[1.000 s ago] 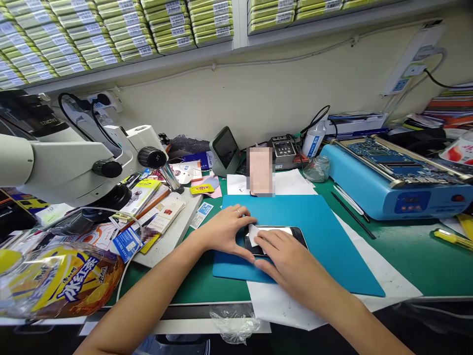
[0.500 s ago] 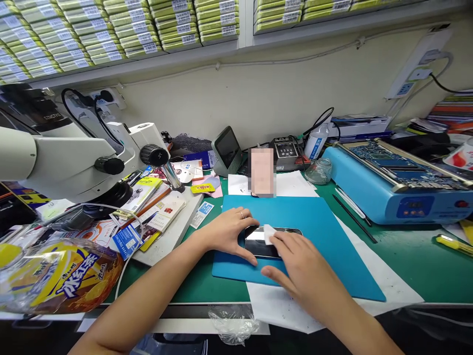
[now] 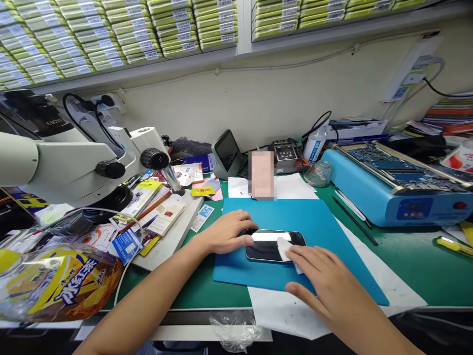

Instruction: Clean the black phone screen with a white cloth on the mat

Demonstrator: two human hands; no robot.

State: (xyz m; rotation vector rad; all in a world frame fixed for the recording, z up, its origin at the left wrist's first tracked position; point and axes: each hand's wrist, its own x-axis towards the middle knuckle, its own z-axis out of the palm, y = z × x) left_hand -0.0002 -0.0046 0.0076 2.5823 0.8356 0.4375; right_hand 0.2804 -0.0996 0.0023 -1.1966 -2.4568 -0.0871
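A smartphone (image 3: 264,252) with a dark, glossy screen lies face up and sideways on a blue mat (image 3: 306,212). My left hand (image 3: 231,230), with a ring on one finger, steadies the phone's left end between thumb and fingers. Under the fingertips of my right hand (image 3: 325,276) is a white wipe (image 3: 284,248), pressed against the right half of the screen. My right thumb stands apart from the fingers, over the mat. Part of the wipe is hidden beneath the fingers.
A microscope (image 3: 74,167) and a drink bottle (image 3: 62,281) stand left, beside papers and cards. On the right are a blue heating machine (image 3: 388,197) bearing circuit boards, a glass jar (image 3: 318,173), tweezers (image 3: 353,207) and a yellow cutter (image 3: 454,245). A small display (image 3: 226,154) stands behind the mat.
My right hand has slid the wipe right and toward me across the screen. My left thumb has moved up to the phone's left edge. The view has tilted slightly.
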